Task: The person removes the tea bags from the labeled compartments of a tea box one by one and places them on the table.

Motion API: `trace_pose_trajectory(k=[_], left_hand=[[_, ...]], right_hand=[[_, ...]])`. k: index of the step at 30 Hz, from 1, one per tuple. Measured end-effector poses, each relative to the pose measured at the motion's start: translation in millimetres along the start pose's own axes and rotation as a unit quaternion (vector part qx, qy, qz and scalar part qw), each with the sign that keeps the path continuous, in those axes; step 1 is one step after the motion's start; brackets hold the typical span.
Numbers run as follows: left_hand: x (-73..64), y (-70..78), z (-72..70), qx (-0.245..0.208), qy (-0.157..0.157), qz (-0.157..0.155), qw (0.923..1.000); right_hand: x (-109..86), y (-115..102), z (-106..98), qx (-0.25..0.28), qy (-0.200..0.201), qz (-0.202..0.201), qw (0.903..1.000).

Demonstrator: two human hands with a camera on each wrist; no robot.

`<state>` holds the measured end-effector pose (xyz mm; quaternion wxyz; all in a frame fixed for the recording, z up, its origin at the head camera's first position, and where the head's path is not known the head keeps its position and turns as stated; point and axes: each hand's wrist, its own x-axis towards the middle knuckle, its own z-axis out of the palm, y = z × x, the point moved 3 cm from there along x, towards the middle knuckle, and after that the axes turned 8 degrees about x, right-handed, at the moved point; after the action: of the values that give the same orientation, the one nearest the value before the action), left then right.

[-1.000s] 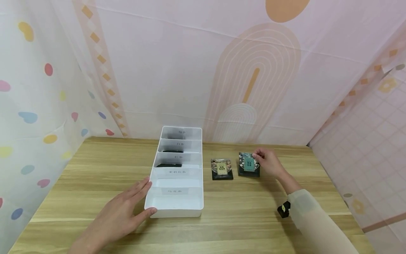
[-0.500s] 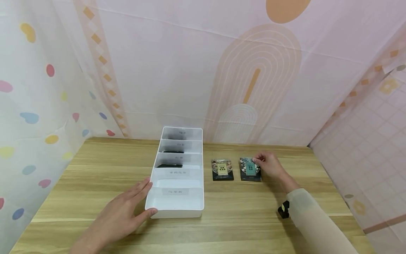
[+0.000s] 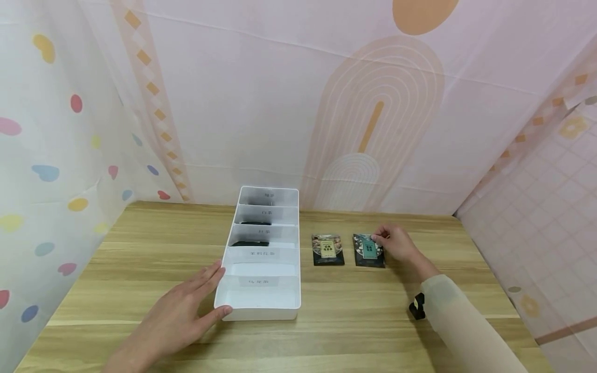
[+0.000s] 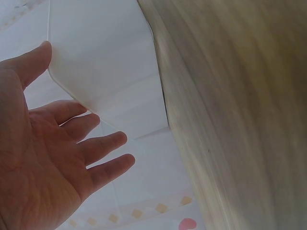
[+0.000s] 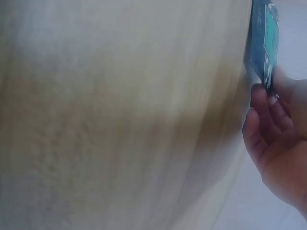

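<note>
Teal-labelled dark foil sachet lies flat on the wooden table, centre-right of frame, w/ right hand pinching its upper right corner, prob. to peel it up. Left hand, fingers straight, braces the white plastic divided tray at lower centre. Yellow-labelled dark sachet sits btw. tray and teal one.

Wooden table with white organizer tray, two packets.
</note>
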<state>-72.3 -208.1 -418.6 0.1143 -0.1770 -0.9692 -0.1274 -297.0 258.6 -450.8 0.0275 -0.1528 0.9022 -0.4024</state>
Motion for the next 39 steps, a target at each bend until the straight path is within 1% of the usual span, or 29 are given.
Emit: trace_pose_trajectory(k=[4, 13, 18, 24, 28, 32, 39], left_hand=[[0.2, 0.5, 0.0, 0.000, 0.001, 0.003, 1.0000], [-0.2, 0.5, 0.4, 0.006, -0.004, 0.000, 1.0000], [-0.2, 0.8, 0.1, 0.002, 0.000, 0.000, 1.0000], [-0.3, 1.2, -0.3, 0.001, 0.001, -0.001, 1.0000], [-0.8, 1.3, -0.6, -0.001, -0.001, -0.004, 1.0000], [-1.1, 1.6, -1.1, -0.003, -0.002, -0.005, 1.0000], [-0.7, 2.4, -2.9, -0.003, -0.002, -0.003, 1.0000]], right_hand=[[0.8, 0, 1, -0.003, -0.006, -0.002, 1.0000], [1.5, 0, 2, -0.007, -0.009, 0.014, 0.9998], [1.7, 0, 3, -0.012, -0.011, 0.011, 0.9998], [1.5, 1, 2, -0.016, -0.012, 0.021, 0.9996], [1.2, 1, 0, -0.020, -0.013, 0.017, 0.9996], [0.5, 3, -3, -0.024, -0.015, 0.024, 0.9993], [-5.5, 3, -13, -0.007, -0.020, 0.032, 0.9993]])
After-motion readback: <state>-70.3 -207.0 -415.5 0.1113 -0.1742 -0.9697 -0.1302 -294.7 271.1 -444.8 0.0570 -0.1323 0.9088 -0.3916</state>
